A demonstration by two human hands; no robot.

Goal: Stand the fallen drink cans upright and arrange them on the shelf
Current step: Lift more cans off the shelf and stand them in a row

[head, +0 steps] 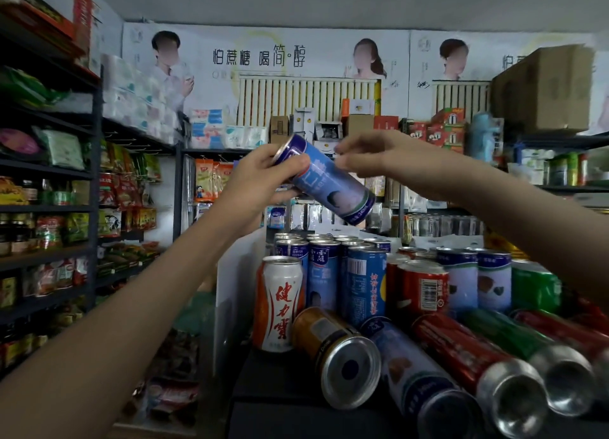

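My left hand [260, 178] grips a tall blue can [333, 185] near its top end, holding it tilted in the air above the shelf. My right hand [379, 158] hovers at the can's upper side, fingers loosely curled against it. Below, several cans stand upright on the dark shelf [280, 382]: a white and orange can [280, 303] at the front left, blue cans [324, 274] behind it, a red can [423, 287] to the right. Lying on their sides in front are a gold can [336, 349], a blue can [415, 372], a red can [468, 356] and a green can [514, 339].
A white divider panel [237, 274] borders the cans on the left. Dark racks of snack packets [125, 181] fill the left wall. Tissue packs, boxes and a cardboard carton [543, 89] sit on shelves behind and to the right.
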